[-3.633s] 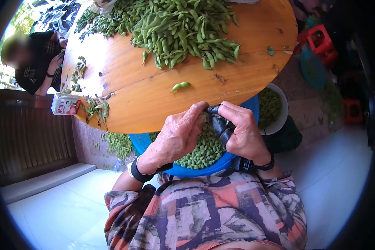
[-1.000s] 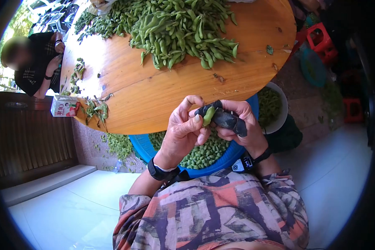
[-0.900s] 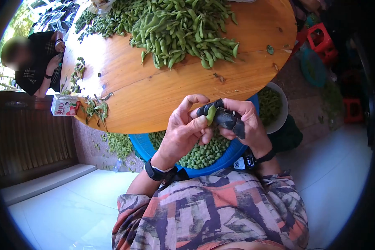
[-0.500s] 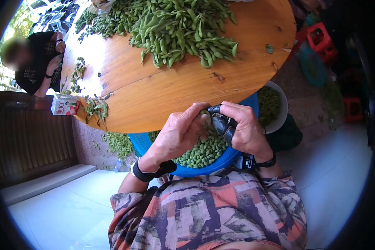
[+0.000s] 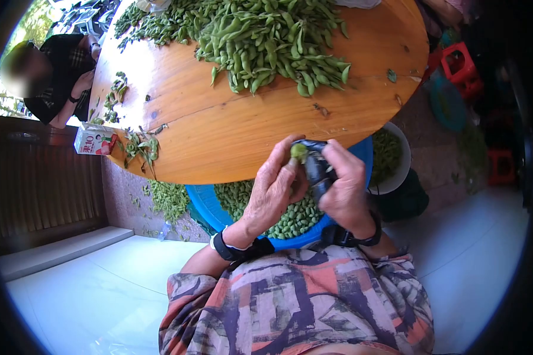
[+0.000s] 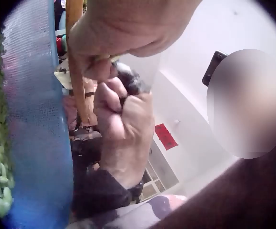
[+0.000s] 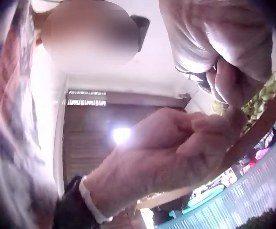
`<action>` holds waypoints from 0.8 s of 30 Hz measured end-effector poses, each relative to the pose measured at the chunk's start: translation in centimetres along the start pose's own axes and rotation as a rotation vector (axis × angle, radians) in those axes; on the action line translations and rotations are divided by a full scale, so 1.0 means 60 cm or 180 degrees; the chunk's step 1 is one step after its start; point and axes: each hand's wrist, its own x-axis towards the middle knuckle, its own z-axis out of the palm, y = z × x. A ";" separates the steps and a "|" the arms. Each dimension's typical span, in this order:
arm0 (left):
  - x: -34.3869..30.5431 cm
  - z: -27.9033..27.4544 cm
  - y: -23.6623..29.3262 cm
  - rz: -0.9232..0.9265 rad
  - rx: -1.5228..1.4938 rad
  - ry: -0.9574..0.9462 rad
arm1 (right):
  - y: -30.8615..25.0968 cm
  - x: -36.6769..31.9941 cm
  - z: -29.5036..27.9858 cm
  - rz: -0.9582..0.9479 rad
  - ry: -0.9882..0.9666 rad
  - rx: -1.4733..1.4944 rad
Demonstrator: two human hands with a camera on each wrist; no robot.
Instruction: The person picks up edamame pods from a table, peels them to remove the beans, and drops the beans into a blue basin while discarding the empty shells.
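Observation:
In the head view both hands meet over a blue basket [image 5: 202, 207] of shelled green soybeans [image 5: 293, 220]. My left hand [image 5: 270, 192] pinches a green soybean pod [image 5: 299, 152] between thumb and forefinger. My right hand [image 5: 348, 192] has black wrapping [image 5: 318, 174] on its thumb and forefinger. Its curled forefinger and thumb pinch the same pod from the other side, slightly blurred. The left wrist view shows the right hand [image 6: 126, 124] with folded fingers, close against the left. In the right wrist view the left hand [image 7: 166, 155] reaches to the right fingertips; the pod is mostly hidden there.
A round wooden table [image 5: 243, 145] holds a large heap of soybean pods [image 5: 266, 47], stray leaves and a drink carton [image 5: 95, 141]. A pale bowl of pods [image 5: 388, 157] stands at right, beyond it red stools [image 5: 461, 71]. Another person [image 5: 59, 74] sits far left.
The single pod lying near the table's front edge 3.6 seconds ago is gone from there. Since half a second ago, the left hand has turned, and the pod between the hands shows more.

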 end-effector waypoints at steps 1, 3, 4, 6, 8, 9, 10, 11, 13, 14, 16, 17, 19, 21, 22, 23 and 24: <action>-0.001 -0.008 0.000 -0.0432 -0.0202 -0.0262 | 0.021 -0.005 -0.017 0.0134 -0.0141 0.0125; -0.003 -0.031 0.009 -0.0453 -0.0465 -0.0655 | 0.033 -0.027 -0.068 0.0585 0.0074 0.0515; 0.000 -0.041 0.027 -0.0003 0.0684 -0.1512 | 0.023 -0.032 -0.100 0.0962 0.0292 0.0730; 0.013 -0.055 0.074 0.0703 0.2432 -0.2613 | 0.041 -0.047 -0.161 0.1567 0.0769 0.0508; 0.036 -0.067 0.108 0.1266 0.2980 -0.1872 | 0.087 -0.063 -0.219 0.1580 0.0923 -0.0726; 0.053 -0.076 0.121 0.1468 0.3318 -0.1349 | 0.099 -0.065 -0.235 0.1349 0.0830 -0.1514; 0.080 -0.085 0.133 0.1855 0.3797 -0.0876 | 0.092 -0.064 -0.241 0.1606 0.0838 -0.1779; 0.106 -0.094 0.138 0.2217 0.4249 -0.0386 | 0.088 -0.066 -0.243 0.1599 0.0848 -0.1772; 0.153 -0.105 0.133 0.2168 0.4752 0.0071 | 0.085 -0.067 -0.244 0.2018 0.0883 -0.1659; 0.170 -0.116 0.119 0.2191 0.4872 0.0171 | 0.087 -0.067 -0.240 0.2015 0.0901 -0.1654; 0.175 -0.109 0.118 0.2115 0.4966 0.0219 | 0.094 -0.068 -0.223 0.1494 0.1005 -0.1954; 0.175 -0.107 0.116 0.2009 0.5057 0.0268 | 0.086 -0.062 -0.215 0.1504 0.1024 -0.1950; 0.170 -0.116 0.111 0.2059 0.4787 0.0156 | 0.070 -0.045 -0.197 0.1402 0.0888 -0.1356; 0.160 -0.120 0.108 0.2106 0.4509 0.0047 | 0.064 -0.033 -0.174 0.1164 0.0534 -0.0746; 0.148 -0.117 0.106 0.2011 0.4154 0.0038 | 0.053 -0.026 -0.159 0.1114 0.0252 -0.0453; 0.137 -0.114 0.102 0.1911 0.3795 0.0030 | 0.029 -0.008 -0.136 0.0851 0.0079 -0.0112; 0.130 -0.115 0.094 0.1691 0.3504 -0.0057 | 0.020 0.001 -0.126 0.0830 -0.0362 0.0055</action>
